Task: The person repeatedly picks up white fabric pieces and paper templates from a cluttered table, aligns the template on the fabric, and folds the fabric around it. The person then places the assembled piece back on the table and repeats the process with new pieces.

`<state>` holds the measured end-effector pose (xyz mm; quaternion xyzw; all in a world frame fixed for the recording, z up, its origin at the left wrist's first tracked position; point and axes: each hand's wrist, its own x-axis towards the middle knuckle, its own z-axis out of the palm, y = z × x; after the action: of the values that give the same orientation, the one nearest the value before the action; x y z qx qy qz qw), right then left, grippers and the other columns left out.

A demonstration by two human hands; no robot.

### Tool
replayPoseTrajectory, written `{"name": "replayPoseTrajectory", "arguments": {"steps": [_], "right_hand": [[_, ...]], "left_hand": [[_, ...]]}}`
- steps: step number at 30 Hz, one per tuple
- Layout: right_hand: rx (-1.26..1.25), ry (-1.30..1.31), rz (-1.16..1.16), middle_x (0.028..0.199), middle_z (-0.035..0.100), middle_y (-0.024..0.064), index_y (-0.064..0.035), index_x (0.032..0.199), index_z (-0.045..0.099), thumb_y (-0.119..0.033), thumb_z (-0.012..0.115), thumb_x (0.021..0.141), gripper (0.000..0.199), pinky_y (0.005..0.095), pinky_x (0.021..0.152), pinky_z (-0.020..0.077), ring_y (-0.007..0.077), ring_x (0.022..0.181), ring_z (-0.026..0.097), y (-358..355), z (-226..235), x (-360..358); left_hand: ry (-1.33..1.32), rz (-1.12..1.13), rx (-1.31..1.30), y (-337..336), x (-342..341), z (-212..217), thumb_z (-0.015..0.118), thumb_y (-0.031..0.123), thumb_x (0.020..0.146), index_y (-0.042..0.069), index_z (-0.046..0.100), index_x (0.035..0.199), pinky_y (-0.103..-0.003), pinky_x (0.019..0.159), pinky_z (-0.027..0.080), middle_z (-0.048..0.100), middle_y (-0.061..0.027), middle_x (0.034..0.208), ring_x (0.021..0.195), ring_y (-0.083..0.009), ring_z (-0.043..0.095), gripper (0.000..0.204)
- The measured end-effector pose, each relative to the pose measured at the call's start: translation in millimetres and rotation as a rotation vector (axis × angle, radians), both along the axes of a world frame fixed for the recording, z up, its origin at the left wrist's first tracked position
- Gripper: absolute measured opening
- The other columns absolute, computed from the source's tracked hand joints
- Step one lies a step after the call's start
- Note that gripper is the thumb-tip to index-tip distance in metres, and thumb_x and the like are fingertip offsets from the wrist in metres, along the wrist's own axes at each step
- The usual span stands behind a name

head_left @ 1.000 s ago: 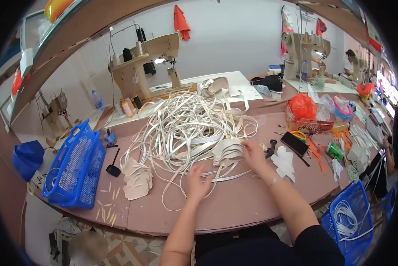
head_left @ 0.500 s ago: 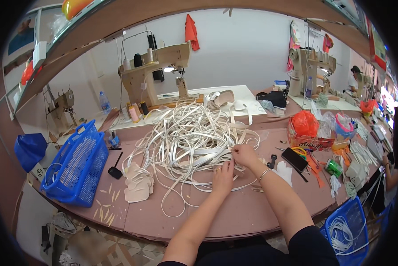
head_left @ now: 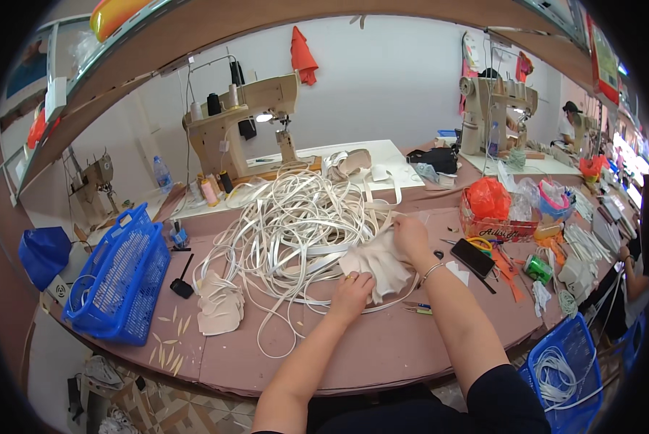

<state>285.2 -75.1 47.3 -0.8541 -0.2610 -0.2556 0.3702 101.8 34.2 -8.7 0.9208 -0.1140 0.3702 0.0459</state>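
Between my two hands stretches a fanned-out bundle of cream-beige leather pieces (head_left: pixel 378 266), overlapping like ruffles. My left hand (head_left: pixel 352 296) is closed on its near left edge, thumb and fingers pressed together. At the far right edge my right hand (head_left: pixel 411 240) grips it, the fingertips partly hidden. Just behind and to the left rises a big tangled heap of white and cream straps (head_left: pixel 295 224), and the bundle covers part of its right side. A similar stack of beige pieces (head_left: pixel 219 305) lies on the table left of my left hand.
A blue plastic basket (head_left: pixel 118 278) stands at the left, near small leaf-shaped scraps (head_left: pixel 169 354). To the right lie a black phone (head_left: pixel 472 257), a green can (head_left: pixel 538 269) and a box with a red bag (head_left: pixel 487 199). Behind the heap is a sewing machine (head_left: pixel 227 137).
The beige bundle has come up from the heap's right edge and spread out between my hands. My right hand has moved slightly right and up; my left has shifted nearer me.
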Motion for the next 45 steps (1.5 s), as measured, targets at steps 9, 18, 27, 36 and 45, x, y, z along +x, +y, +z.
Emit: {"name": "replayPoseTrajectory", "arguments": {"steps": [9, 18, 27, 36, 45], "right_hand": [[0.257, 0.117, -0.023, 0.074, 0.063, 0.0155, -0.0052, 0.081, 0.064, -0.013, 0.057, 0.075, 0.012, 0.0383, 0.063, 0.0476, 0.0311, 0.070, 0.062, -36.2, 27.1, 45.3], [0.309, -0.153, 0.358, 0.075, 0.058, 0.0136, -0.0020, 0.076, 0.061, -0.006, 0.060, 0.073, 0.005, 0.0347, 0.059, 0.0476, 0.0278, 0.066, 0.059, 5.9, 1.5, -102.6], [0.278, -0.175, 0.205, 0.079, 0.059, 0.0150, -0.0030, 0.079, 0.060, -0.006, 0.058, 0.074, 0.006, 0.0378, 0.065, 0.0466, 0.0311, 0.073, 0.058, -13.6, 11.6, -62.2], [0.399, 0.166, 0.107, 0.074, 0.061, 0.0135, -0.0005, 0.079, 0.061, -0.007, 0.058, 0.075, 0.009, 0.0328, 0.061, 0.0474, 0.0248, 0.068, 0.061, -56.1, 43.5, -17.9], [0.505, -0.008, 0.331, 0.076, 0.059, 0.0113, -0.0001, 0.082, 0.061, -0.004, 0.061, 0.074, 0.009, 0.0296, 0.060, 0.0483, 0.0211, 0.067, 0.060, -29.8, -11.5, -107.4]], "left_hand": [[0.197, 0.113, 0.062, 24.3, -30.1, -18.3, 0.057, 0.004, 0.066, 0.009, 0.056, 0.106, -0.037, 0.083, 0.039, 0.054, -0.0046, 0.107, 0.095, -0.0264, 0.052, 0.040], [-0.089, 0.043, -1.226, -20.7, 16.2, 32.5, 0.060, 0.017, 0.080, 0.003, 0.060, 0.091, -0.029, 0.063, 0.044, 0.060, -0.0109, 0.082, 0.071, -0.0181, 0.056, 0.019], [0.031, 0.148, -0.774, -5.7, -12.0, 36.7, 0.058, 0.018, 0.078, -0.002, 0.053, 0.075, -0.036, 0.054, 0.040, 0.053, -0.0126, 0.065, 0.059, -0.0252, 0.052, 0.020], [0.348, 0.011, -1.334, 42.6, 3.7, 22.6, 0.061, 0.022, 0.081, 0.001, 0.052, 0.108, -0.028, 0.072, 0.045, 0.059, -0.0069, 0.092, 0.083, -0.0180, 0.057, 0.036], [-0.074, -0.067, -1.019, -28.9, 22.6, 47.3, 0.063, 0.016, 0.080, -0.001, 0.056, 0.089, -0.026, 0.064, 0.047, 0.059, -0.0093, 0.082, 0.073, -0.0154, 0.058, 0.020]]}}
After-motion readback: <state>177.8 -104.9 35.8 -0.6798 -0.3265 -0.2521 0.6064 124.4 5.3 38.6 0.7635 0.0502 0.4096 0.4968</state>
